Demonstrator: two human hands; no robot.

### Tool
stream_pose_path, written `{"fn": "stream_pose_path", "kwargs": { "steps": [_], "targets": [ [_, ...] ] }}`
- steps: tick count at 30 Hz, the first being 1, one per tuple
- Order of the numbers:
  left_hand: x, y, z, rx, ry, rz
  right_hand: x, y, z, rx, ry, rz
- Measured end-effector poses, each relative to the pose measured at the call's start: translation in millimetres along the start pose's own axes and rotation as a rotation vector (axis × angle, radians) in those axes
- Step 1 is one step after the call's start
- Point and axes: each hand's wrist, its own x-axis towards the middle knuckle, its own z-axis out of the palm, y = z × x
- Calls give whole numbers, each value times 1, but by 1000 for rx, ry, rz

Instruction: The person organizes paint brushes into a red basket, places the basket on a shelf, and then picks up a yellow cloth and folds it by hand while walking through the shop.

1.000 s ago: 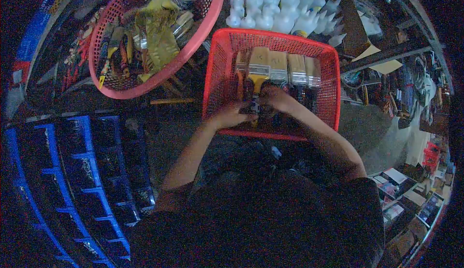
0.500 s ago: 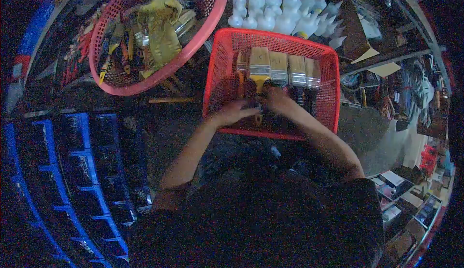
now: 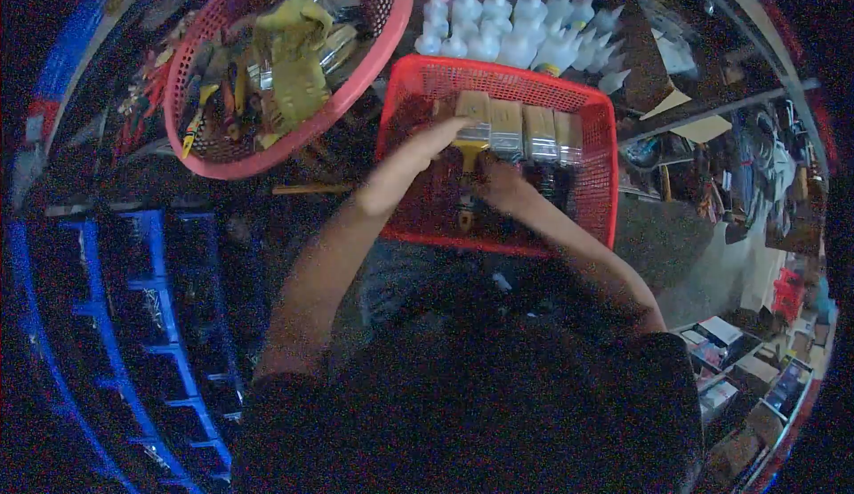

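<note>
While right hand (image 3: pixel 503 182) stays at brush (image 3: pixel 471 149) (grip unclear), left hand (image 3: pixel 411 166) rises, fingers extended.

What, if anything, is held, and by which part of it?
The right hand appears to hold the flat yellow-handled paintbrush by its handle; for the left hand, I cannot tell.

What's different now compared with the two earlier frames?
The left hand has moved up from the lower handle of the yellow-handled paintbrush to its metal band; contact is unclear. The right hand stays by the handle. The other paintbrushes remain lined up in the red basket.
</note>
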Motion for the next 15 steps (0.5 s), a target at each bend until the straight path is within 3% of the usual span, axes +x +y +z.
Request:
{"fn": "stream_pose_path", "kwargs": {
  "steps": [10,12,15],
  "targets": [
    [46,-45,-6,25,-45,-352,-2,-15,-15,91,-65,75],
    [44,-46,-2,51,-45,-342,-2,-20,-21,86,-165,67],
    [41,-48,-1,92,-53,-313,2,-9,-11,39,-113,-6]
  ]
}}
